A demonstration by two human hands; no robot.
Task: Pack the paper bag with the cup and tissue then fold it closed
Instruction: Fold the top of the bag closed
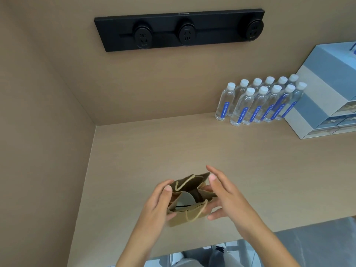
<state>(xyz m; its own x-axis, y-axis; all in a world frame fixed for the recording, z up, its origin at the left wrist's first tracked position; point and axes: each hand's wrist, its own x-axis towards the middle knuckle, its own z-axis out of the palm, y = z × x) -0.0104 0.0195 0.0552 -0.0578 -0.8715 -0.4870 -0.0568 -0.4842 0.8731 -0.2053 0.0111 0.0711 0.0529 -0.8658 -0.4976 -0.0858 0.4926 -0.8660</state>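
A small brown paper bag with twine handles stands open on the beige counter near its front edge. Inside it I see a pale round shape with a dark rim, which looks like the cup; no tissue is visible. My left hand grips the bag's left side, thumb on the rim. My right hand is at the bag's right side with fingers spread; its lower fingers touch the bag's right wall and its thumb hovers above the far right corner.
Several water bottles with blue labels stand at the back right, next to stacked blue and white boxes. A black socket strip is on the back wall. A side wall borders the counter on the left.
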